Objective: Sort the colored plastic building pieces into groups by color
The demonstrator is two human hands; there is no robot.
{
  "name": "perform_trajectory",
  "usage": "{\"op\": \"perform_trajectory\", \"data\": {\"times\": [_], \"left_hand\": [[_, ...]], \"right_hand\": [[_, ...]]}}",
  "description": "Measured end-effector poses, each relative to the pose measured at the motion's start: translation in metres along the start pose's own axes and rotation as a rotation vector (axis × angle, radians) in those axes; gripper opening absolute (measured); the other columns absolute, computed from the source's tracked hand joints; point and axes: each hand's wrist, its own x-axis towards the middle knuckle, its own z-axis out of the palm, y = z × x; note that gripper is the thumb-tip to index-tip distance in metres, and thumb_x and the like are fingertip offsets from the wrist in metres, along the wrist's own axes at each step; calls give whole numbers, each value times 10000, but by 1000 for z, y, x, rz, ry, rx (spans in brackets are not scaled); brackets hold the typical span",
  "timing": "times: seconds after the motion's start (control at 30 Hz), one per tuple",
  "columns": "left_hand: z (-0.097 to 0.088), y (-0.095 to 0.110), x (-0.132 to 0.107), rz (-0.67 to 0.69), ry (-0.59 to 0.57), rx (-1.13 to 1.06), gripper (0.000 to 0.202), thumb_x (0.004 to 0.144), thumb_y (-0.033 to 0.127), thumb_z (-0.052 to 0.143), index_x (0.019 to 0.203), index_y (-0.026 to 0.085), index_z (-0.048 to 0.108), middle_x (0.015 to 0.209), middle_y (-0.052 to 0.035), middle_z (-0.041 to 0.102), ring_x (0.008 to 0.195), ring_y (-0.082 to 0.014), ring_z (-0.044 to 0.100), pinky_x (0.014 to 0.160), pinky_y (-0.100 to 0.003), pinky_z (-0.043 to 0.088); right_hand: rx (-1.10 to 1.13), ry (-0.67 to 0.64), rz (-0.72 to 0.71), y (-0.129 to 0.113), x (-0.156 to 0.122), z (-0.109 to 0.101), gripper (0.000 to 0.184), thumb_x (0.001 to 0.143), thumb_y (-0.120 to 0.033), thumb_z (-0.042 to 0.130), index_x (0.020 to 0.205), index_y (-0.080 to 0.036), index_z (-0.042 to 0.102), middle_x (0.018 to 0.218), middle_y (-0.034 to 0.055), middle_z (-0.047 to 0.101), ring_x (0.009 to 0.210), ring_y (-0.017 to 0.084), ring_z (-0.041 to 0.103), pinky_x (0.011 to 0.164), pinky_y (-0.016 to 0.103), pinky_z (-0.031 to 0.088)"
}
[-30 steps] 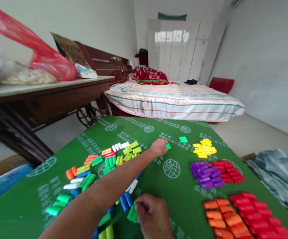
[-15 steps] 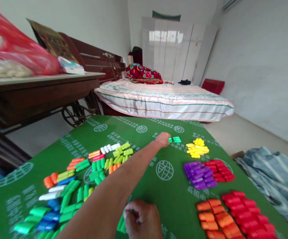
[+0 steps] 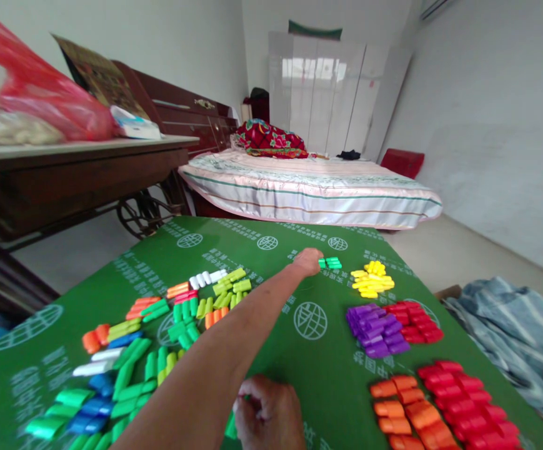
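Note:
My left arm reaches far across the green table cover (image 3: 271, 250). My left hand (image 3: 307, 259) is curled, its fingertips pinching a teal-green piece at the edge of a small teal-green group (image 3: 331, 263). My right hand (image 3: 269, 412) is at the near edge, fingers closed on a green piece (image 3: 230, 426) beside a mixed heap of coloured plastic pieces (image 3: 159, 337). Sorted groups lie to the right: yellow (image 3: 372, 279), purple (image 3: 378, 328), red (image 3: 416, 319), orange (image 3: 407, 409) and a larger red one (image 3: 468, 394).
A dark wooden table (image 3: 79, 169) with a red plastic bag (image 3: 50, 100) stands to the left. A bed (image 3: 308, 187) and a white wardrobe (image 3: 332, 87) are behind. Blue cloth (image 3: 510, 331) lies on the floor at the right.
My left hand has carried a teal-green piece farther out to the small teal-green group. My right hand stays closed near the front edge. The view has shifted a little.

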Motion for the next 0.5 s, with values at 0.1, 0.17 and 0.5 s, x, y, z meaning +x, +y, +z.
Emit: {"op": "perform_trajectory", "data": {"times": [0.1,0.17,0.5], "left_hand": [[0,0,-2,-2,24,-23,229,737,113,589,932,195,677,969,-74,694,952,-197,635,817,-293,505],[-2,-1,-5,-2,51,-43,295,701,108,612,975,197,672,1021,-84,685,993,-212,627,845,-288,499],[-78,12,-144,229,187,-543,274,844,316,528,993,131,664,890,-52,713,818,-150,654,712,-251,526]], "right_hand": [[10,-4,-2,1,0,0,201,730,-200,480,701,-220,678,474,-49,496,430,85,330,460,224,210],[12,-2,4,2,0,0,200,735,-202,484,702,-221,680,475,-50,494,427,84,330,455,225,208],[63,-38,16,8,-1,4,201,754,-180,485,700,-212,676,512,-37,556,480,101,464,471,204,290]]}}
